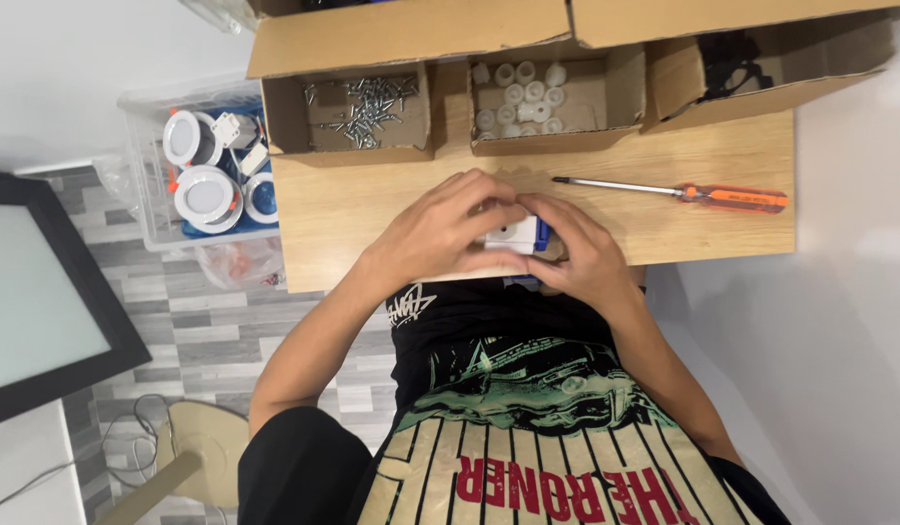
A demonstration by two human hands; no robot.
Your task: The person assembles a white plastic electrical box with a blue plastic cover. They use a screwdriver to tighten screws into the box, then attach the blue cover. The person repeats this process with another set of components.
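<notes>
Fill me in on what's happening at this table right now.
A person sits at a small wooden table, both hands closed around a small white and blue part; the left hand covers it from above, the right hand grips its other side. An orange-handled screwdriver lies untouched beside them. Behind are open cardboard boxes: one of screws, one of small white caps. A clear bin of round white fittings stands beside the table.

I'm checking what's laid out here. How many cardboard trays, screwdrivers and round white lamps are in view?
Cardboard trays: 3, one with screws, one with white caps, one with black parts
Screwdriver: 1
Round white lamps: 3 showing in the clear bin, e.g.
Total: 7
Both hands, left and right, hold a small white part.
</notes>
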